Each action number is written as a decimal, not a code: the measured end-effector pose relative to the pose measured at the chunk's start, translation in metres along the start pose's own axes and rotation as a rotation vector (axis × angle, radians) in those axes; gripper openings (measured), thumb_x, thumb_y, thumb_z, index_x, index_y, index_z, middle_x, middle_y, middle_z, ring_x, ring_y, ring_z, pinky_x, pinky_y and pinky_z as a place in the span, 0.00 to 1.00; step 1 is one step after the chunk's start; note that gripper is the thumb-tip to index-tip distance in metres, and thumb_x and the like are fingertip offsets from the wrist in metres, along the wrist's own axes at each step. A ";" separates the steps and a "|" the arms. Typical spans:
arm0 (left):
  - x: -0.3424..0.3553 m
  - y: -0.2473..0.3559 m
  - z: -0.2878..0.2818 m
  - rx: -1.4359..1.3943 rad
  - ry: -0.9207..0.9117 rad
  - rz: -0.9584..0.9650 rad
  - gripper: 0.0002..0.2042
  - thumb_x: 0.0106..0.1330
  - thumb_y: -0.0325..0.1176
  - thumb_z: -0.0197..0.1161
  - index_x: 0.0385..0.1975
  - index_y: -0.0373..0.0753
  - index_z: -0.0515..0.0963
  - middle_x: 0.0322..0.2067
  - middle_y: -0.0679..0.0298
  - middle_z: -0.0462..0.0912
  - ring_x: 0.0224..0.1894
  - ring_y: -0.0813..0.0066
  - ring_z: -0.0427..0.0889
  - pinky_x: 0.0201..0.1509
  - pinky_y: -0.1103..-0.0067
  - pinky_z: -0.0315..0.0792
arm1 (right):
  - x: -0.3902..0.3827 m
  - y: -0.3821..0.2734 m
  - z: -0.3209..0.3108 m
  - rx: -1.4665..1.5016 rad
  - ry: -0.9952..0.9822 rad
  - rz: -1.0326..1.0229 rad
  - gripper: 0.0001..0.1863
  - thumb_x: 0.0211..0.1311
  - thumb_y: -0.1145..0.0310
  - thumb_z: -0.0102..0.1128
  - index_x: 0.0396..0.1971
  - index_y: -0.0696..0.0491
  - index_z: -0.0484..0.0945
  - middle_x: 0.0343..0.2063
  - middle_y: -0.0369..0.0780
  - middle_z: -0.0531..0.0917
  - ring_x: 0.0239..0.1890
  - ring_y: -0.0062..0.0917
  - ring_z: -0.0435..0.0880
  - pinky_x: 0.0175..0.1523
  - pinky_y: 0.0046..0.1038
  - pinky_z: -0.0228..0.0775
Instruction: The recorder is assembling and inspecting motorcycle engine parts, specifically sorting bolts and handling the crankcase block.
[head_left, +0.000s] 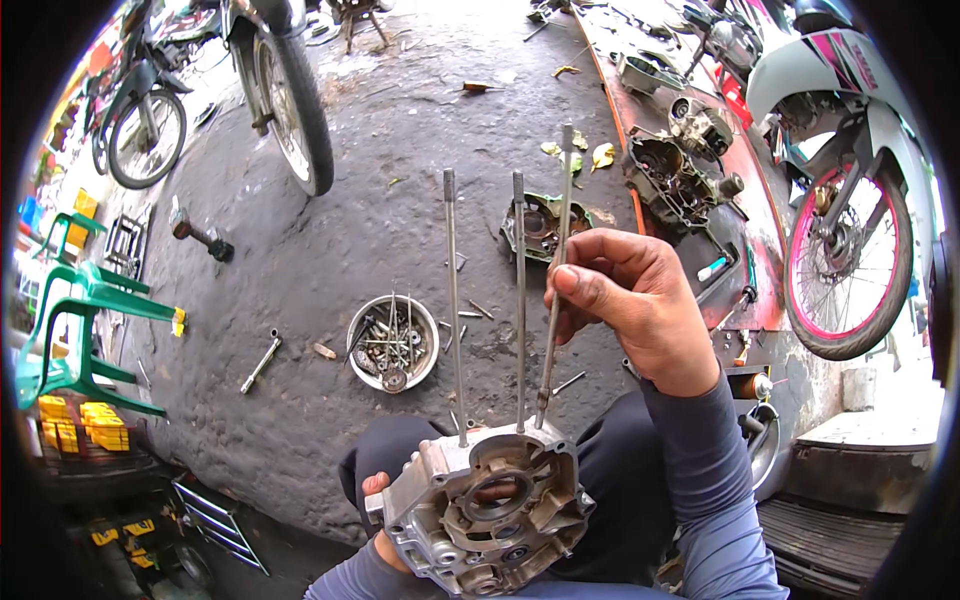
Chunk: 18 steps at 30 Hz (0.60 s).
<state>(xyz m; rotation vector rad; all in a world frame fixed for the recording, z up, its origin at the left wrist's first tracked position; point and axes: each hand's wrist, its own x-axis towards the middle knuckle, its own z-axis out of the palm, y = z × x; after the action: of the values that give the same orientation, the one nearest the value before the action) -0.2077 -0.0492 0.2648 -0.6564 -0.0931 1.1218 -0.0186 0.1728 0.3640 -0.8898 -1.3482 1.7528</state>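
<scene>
A grey metal crankcase half [470,520] rests at my lap, its round bearing opening turned up toward me. My left hand [376,485] is closed on its left side; most of the fingers are hidden behind the casting. Two long threaded studs, a left one [455,300] and a middle one [520,300], rise from its far edge. My right hand [635,305] pinches a third stud [564,190] between thumb and fingers, partway up. This stud leans slightly right, and its lower end meets the crankcase edge; whether it is seated there I cannot tell.
A white bowl [432,370] of bolts and small parts sits on the dark floor, with a socket wrench [262,360] to its left. Another engine casing [540,225] lies ahead. Engine parts cover a red board [745,200] at right. Motorcycles and green chairs [75,330] stand around.
</scene>
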 end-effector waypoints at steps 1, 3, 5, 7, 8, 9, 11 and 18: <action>0.004 -0.004 -0.001 0.012 -0.053 -0.007 0.56 0.43 0.66 0.59 0.72 0.42 0.47 0.70 0.41 0.48 0.69 0.36 0.54 0.70 0.44 0.51 | -0.001 -0.002 -0.005 -0.025 -0.041 0.004 0.10 0.62 0.68 0.66 0.35 0.61 0.79 0.26 0.37 0.83 0.25 0.20 0.83 0.32 0.23 0.79; 0.016 -0.011 -0.006 0.147 -0.232 -0.020 0.60 0.40 0.63 0.68 0.71 0.33 0.46 0.68 0.34 0.49 0.68 0.31 0.54 0.68 0.43 0.53 | -0.006 0.001 -0.012 -0.002 -0.065 -0.014 0.10 0.62 0.68 0.66 0.34 0.61 0.79 0.26 0.37 0.83 0.25 0.20 0.83 0.32 0.23 0.79; 0.025 -0.027 0.004 0.138 -0.195 -0.011 0.60 0.41 0.62 0.68 0.70 0.32 0.46 0.67 0.34 0.50 0.67 0.30 0.55 0.68 0.43 0.54 | -0.016 0.003 -0.023 0.006 -0.071 -0.005 0.10 0.61 0.69 0.66 0.34 0.61 0.79 0.26 0.38 0.83 0.25 0.20 0.83 0.33 0.22 0.78; 0.029 -0.041 0.014 0.108 -0.146 0.010 0.60 0.41 0.62 0.69 0.69 0.30 0.46 0.65 0.33 0.55 0.65 0.30 0.60 0.67 0.43 0.57 | -0.025 0.007 -0.030 0.027 -0.039 -0.009 0.10 0.61 0.69 0.66 0.34 0.61 0.79 0.26 0.38 0.83 0.25 0.20 0.83 0.33 0.22 0.78; 0.030 -0.038 0.011 0.108 -0.137 0.014 0.60 0.41 0.62 0.69 0.69 0.30 0.46 0.65 0.33 0.55 0.65 0.30 0.60 0.67 0.43 0.57 | -0.028 0.008 -0.033 0.039 -0.013 -0.011 0.10 0.61 0.69 0.66 0.34 0.60 0.79 0.26 0.38 0.83 0.26 0.20 0.83 0.33 0.22 0.78; 0.031 -0.032 0.006 0.149 -0.135 -0.024 0.61 0.40 0.63 0.69 0.69 0.29 0.46 0.64 0.33 0.56 0.64 0.31 0.62 0.67 0.45 0.58 | -0.031 0.008 -0.035 0.050 -0.010 -0.013 0.09 0.61 0.69 0.66 0.34 0.61 0.79 0.26 0.38 0.83 0.26 0.20 0.83 0.33 0.22 0.78; 0.032 -0.029 0.006 0.193 -0.125 -0.066 0.62 0.38 0.63 0.70 0.69 0.28 0.45 0.63 0.33 0.57 0.64 0.32 0.63 0.67 0.46 0.58 | -0.031 0.009 -0.035 0.070 -0.008 -0.020 0.09 0.61 0.70 0.66 0.34 0.61 0.79 0.26 0.38 0.83 0.26 0.20 0.83 0.33 0.22 0.78; 0.029 -0.030 0.008 0.202 -0.031 -0.016 0.62 0.36 0.60 0.73 0.68 0.30 0.47 0.64 0.35 0.57 0.64 0.37 0.64 0.67 0.49 0.61 | -0.026 0.010 -0.025 0.120 -0.031 -0.032 0.10 0.61 0.71 0.67 0.36 0.62 0.79 0.27 0.38 0.83 0.26 0.20 0.83 0.33 0.22 0.78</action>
<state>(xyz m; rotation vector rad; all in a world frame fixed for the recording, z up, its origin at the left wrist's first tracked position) -0.1732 -0.0293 0.2800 -0.4577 -0.0108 1.1089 0.0144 0.1600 0.3518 -0.7737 -1.2561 1.8091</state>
